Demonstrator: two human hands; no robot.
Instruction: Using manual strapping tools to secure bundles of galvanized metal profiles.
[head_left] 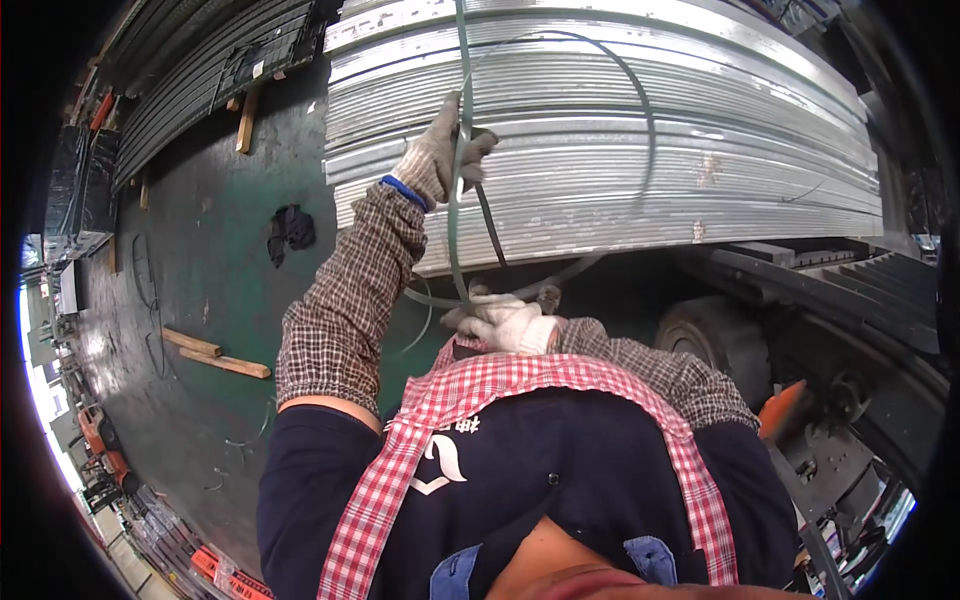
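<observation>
A long green packing strap (453, 225) runs over a stack of silvery ribbed metal profiles (590, 140) and down toward my body. My left hand (437, 158), in a grey-white knit glove, reaches forward over the stack and holds the strap between thumb and fingers. Below that hand a narrow dark strip (490, 225) slants down the stack's near side. Close to my waist, my gloved right hand (508, 322) is closed around the strap's lower part; its fingers are partly hidden. A loose loop of strap (648, 110) arcs over the profiles.
A black wheel (700, 335) and dark machine frame (830, 290) stand at the right. Wooden blocks (215, 352), a black cloth (291, 232) and loose strap pieces lie on the green floor at the left. Dark long profiles (210, 80) are stacked at the far left.
</observation>
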